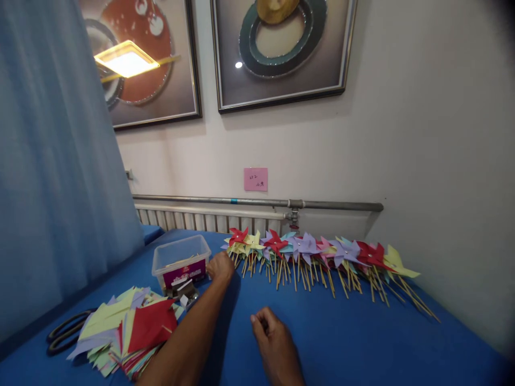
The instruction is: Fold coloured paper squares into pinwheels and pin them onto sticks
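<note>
My left hand [220, 266] reaches forward over the blue table [346, 338], its fingers curled shut beside the clear plastic box [182, 256] and at the left end of the row of paper pinwheels [314, 254]; whether it holds anything is hidden. My right hand [271, 335] rests on the cloth nearer to me, fingers loosely curled with nothing visible in it. The pinwheels are red, purple, yellow and teal on wooden sticks, laid along the wall.
A stack of coloured paper squares [129, 329] lies at the front left, with black scissors [66, 332] beside it. Small metal bits [183, 292] sit before the box. A radiator [209, 219], pipe [257, 202] and blue curtain [52, 177] border the table.
</note>
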`<state>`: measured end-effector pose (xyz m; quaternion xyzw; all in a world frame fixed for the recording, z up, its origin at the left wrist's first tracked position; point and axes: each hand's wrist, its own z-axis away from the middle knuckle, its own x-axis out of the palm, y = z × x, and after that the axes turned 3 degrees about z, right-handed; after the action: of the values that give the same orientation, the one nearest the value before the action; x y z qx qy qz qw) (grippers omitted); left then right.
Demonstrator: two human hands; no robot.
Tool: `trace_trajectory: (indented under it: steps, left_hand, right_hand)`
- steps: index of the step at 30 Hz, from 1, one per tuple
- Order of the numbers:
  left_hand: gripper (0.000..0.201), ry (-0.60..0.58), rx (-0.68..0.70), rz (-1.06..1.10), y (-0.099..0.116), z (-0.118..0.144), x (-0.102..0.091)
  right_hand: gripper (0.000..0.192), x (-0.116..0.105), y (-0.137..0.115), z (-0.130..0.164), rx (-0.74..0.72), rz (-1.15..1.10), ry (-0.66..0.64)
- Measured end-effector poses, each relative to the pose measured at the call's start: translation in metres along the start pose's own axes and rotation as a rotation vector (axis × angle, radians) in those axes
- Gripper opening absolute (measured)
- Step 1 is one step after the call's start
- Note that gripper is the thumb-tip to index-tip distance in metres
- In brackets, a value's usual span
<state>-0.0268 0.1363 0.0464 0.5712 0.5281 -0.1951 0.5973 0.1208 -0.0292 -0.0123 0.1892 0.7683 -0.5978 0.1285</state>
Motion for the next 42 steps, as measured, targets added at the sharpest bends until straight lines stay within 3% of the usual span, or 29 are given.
trace_trajectory:
  steps: [8,12,18,24,28,33,37,40,42]
  left_hand:
    - [0.033,-0.041,0.015,-0.081,0.003,0.0,-0.004]
    - [0.034,-0.069,0.058,-0.097,0.006,0.013,-0.014]
    - [0.03,-0.18,0.251,-0.073,0.003,0.077,-0.034]
    - [0.031,-0.34,0.558,-0.039,-0.028,0.16,-0.033]
    - [0.025,-0.374,0.731,-0.075,-0.046,0.183,-0.029]
    - [0.021,-0.282,0.707,0.021,-0.075,0.194,-0.037]
    - [0.023,-0.175,0.685,0.046,-0.118,0.209,-0.051]
    - [0.03,0.066,0.624,0.004,-0.164,0.199,-0.076]
    - [0.035,0.236,0.472,-0.016,-0.196,0.175,-0.102]
  right_hand:
    - [0.031,0.0,0.001,-0.002,0.01,0.01,0.012]
    - [0.032,-0.002,-0.001,-0.002,0.009,0.003,0.005]
    - [0.037,-0.005,-0.002,-0.003,-0.006,-0.005,0.033]
    - [0.043,-0.011,-0.004,-0.005,-0.042,-0.006,0.081]
    - [0.048,-0.013,-0.008,-0.002,-0.074,0.033,0.08]
    - [0.044,-0.016,-0.013,0.003,-0.081,0.082,0.061]
    - [0.039,-0.017,-0.013,0.002,-0.026,0.045,0.057]
    - [0.05,-0.015,-0.013,-0.001,0.02,-0.006,0.029]
    - [0.049,-0.014,-0.013,-0.002,0.034,-0.014,0.009]
